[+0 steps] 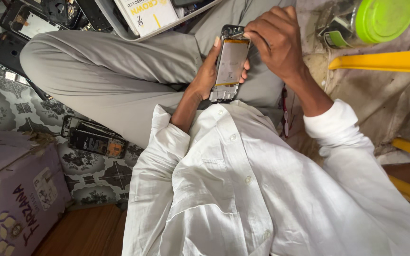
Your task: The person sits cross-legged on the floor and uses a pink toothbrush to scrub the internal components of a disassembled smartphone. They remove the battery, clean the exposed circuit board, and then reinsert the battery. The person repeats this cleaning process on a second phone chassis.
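From the head view, the left hand [208,71] grips an opened phone [230,64] over the lap, fingers wrapped around its edges, while the right hand [274,40] pinches a thin tool at its top end, mid-disassembly; prying further needs gentle, steady leverage.

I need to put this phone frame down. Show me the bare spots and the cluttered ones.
Bare patterned mat lies between the bent knee and the opened phone on the floor. Crowded: phone parts and the tray above the knee. The left hand and right hand hold the phone frame.
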